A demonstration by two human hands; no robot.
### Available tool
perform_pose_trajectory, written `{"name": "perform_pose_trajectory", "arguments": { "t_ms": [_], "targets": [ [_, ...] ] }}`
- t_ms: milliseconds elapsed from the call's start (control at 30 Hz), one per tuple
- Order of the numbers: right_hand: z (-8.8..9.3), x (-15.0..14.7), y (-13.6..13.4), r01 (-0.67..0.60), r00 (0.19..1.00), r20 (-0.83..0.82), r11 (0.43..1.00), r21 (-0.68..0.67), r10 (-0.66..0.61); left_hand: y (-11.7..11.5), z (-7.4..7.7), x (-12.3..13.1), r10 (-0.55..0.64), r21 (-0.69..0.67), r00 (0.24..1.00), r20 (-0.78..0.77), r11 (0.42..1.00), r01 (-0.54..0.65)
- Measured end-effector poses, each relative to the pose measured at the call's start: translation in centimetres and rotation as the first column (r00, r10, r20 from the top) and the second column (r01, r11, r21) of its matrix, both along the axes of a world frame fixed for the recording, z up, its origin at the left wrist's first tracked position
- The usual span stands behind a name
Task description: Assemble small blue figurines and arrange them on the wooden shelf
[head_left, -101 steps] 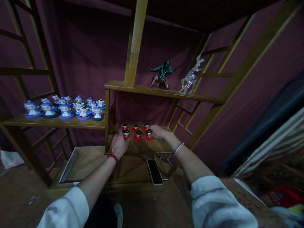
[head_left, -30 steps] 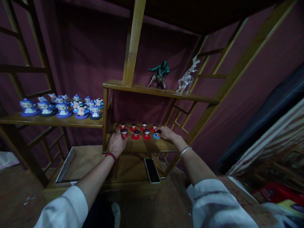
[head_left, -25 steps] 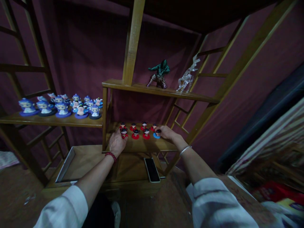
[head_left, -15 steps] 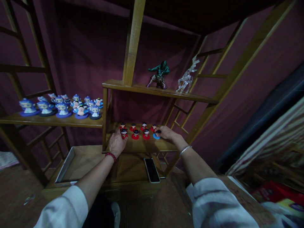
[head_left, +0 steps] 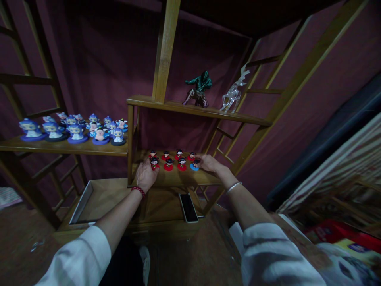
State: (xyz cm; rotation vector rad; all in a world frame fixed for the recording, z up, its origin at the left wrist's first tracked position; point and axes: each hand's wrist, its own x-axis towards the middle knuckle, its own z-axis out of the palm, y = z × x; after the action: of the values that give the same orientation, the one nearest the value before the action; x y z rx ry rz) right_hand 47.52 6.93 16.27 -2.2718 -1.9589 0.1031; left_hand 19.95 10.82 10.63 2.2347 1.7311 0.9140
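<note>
Two rows of small figurines with black hair stand upright on the low wooden shelf [head_left: 178, 178]. Most have red bases; the front-right figurine [head_left: 195, 165] has a blue one. My left hand [head_left: 145, 174], with a red bead bracelet, has its fingers closed about the front-left red-based figurine [head_left: 154, 163]. At the other end of the front row, my right hand [head_left: 209, 163] has its fingertips at the blue-based figurine, fingers bent together. Between them stand a red-based figurine [head_left: 168, 164] and another red-based figurine [head_left: 182, 163], untouched by either hand.
Several blue-and-white figurines [head_left: 76, 133] crowd the left shelf [head_left: 65, 147]. Above are a dark green crouching figure [head_left: 200, 87] and a clear horse-like figure [head_left: 233, 93]. Below lie an open shallow box [head_left: 104, 198] and a phone [head_left: 188, 207]. A wooden post [head_left: 166, 51] rises behind.
The whole view has shifted slightly, so the shelves sit a little higher. My right fingertips have eased slightly right from the blue-based figurine's front. My left hand stays at the front-left figurine.
</note>
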Motion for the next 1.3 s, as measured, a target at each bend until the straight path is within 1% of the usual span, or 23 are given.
{"name": "perform_pose_trajectory", "arguments": {
  "t_ms": [67, 133, 200, 267, 333, 433, 467, 533, 567, 633, 667, 767, 800, 833, 900, 967, 1000, 1067, 1167, 1200, 1233, 1300],
  "targets": [
    [0.4, -0.2, -0.9, -0.003, 1.000, -0.021, 0.998, 0.056, 0.004, 0.0, 0.0, 0.0, 0.003, -0.011, 1.000, -0.005, 1.000, -0.003],
    [0.5, -0.4, -1.9, 0.038, 0.999, -0.002, 0.992, 0.123, -0.038, 0.0, -0.1, 0.0, 0.011, -0.026, 1.000, -0.017, 1.000, -0.012],
    [0.3, -0.5, -3.0, 0.074, 0.997, 0.008, 0.974, 0.213, -0.077, 0.1, -0.2, -0.1, 0.011, -0.033, 1.000, -0.025, 0.999, -0.012],
    [-0.5, -0.6, -4.2, 0.097, 0.995, -0.005, 0.940, 0.326, -0.101, 0.2, -0.3, -0.1, 0.004, -0.033, 1.000, -0.018, 0.999, -0.005],
    [-1.5, -1.0, -5.5, 0.123, 0.992, -0.043, 0.884, 0.451, -0.116, 0.3, -0.4, -0.1, 0.000, -0.034, 1.000, -0.003, 0.999, 0.000],
    [-3.3, -2.2, -7.8, 0.176, 0.984, -0.131, 0.772, 0.611, -0.120, 0.4, -0.7, -0.2, 0.001, -0.037, 1.000, 0.018, 0.999, 0.000],
    [-4.0, -2.7, -8.6, 0.209, 0.978, -0.161, 0.732, 0.648, -0.137, 0.3, -0.7, -0.2, 0.004, -0.034, 1.000, 0.025, 0.999, -0.003],
    [-5.7, -3.9, -10.2, 0.272, 0.961, -0.222, 0.680, 0.681, -0.163, 0.2, -0.8, -0.3, 0.011, -0.020, 0.999, 0.041, 1.000, -0.011],
    [-6.6, -4.4, -11.0, 0.307, 0.950, -0.255, 0.670, 0.676, -0.179, 0.0, -0.8, -0.3, 0.013, -0.008, 0.999, 0.050, 1.000, -0.013],
    [-8.8, -5.3, -12.2, 0.368, 0.925, -0.321, 0.680, 0.634, -0.201, -0.3, -0.8, -0.5, 0.006, 0.025, 0.998, 0.058, 1.000, -0.007],
    [-9.9, -5.7, -12.8, 0.388, 0.915, -0.345, 0.696, 0.605, -0.210, -0.6, -0.8, -0.6, 0.002, 0.044, 0.998, 0.055, 0.999, -0.004],
    [-13.5, -6.5, -13.9, 0.454, 0.880, -0.388, 0.718, 0.528, -0.272, -1.6, -0.9, -0.9, 0.001, 0.105, 1.000, 0.030, 0.994, -0.004],
    [-14.7, -6.7, -14.1, 0.460, 0.875, -0.391, 0.738, 0.493, -0.285, -1.9, -1.0, -1.1, -0.003, 0.131, 1.000, 0.026, 0.991, 0.000],
    [-15.8, -6.8, -14.3, 0.469, 0.869, -0.389, 0.756, 0.457, -0.305, -2.3, -1.2, -1.2, -0.017, 0.162, 1.000, 0.026, 0.987, 0.013],
    [-17.9, -7.1, -14.5, 0.523, 0.836, -0.389, 0.777, 0.350, -0.387, -3.1, -1.9, -1.6, -0.077, 0.235, 0.997, 0.029, 0.970, 0.068],
    [-19.8, -7.3, -14.4, 0.557, 0.809, -0.376, 0.792, 0.249, -0.451, -3.9, -2.9, -2.2, -0.156, 0.292, 0.987, 0.025, 0.946, 0.142],
    [-20.7, -7.5, -14.4, 0.554, 0.810, -0.366, 0.804, 0.218, -0.459, -4.2, -3.5, -2.5, -0.200, 0.313, 0.980, 0.019, 0.932, 0.184],
    [-22.2, -7.7, -14.1, 0.558, 0.802, -0.374, 0.806, 0.197, -0.465, -5.0, -4.8, -3.3, -0.275, 0.357, 0.961, 0.014, 0.900, 0.252],
    [-24.2, -8.0, -13.7, 0.577, 0.773, -0.412, 0.805, 0.141, -0.482, -6.4, -6.6, -4.5, -0.406, 0.421, 0.912, -0.052, 0.820, 0.389],
    [-24.7, -8.0, -13.5, 0.586, 0.763, -0.410, 0.802, 0.112, -0.500, -6.9, -7.3, -4.9, -0.431, 0.421, 0.899, -0.074, 0.804, 0.420],
    [-25.2, -8.1, -13.5, 0.590, 0.758, -0.406, 0.802, 0.093, -0.510, -7.5, -7.9, -5.3, -0.443, 0.413, 0.893, -0.083, 0.800, 0.435],
    [-26.1, -8.2, -13.4, 0.598, 0.749, -0.398, 0.799, 0.061, -0.530, -8.7, -9.6, -6.1, -0.474, 0.357, 0.876, -0.090, 0.806, 0.472]
  ]
}}
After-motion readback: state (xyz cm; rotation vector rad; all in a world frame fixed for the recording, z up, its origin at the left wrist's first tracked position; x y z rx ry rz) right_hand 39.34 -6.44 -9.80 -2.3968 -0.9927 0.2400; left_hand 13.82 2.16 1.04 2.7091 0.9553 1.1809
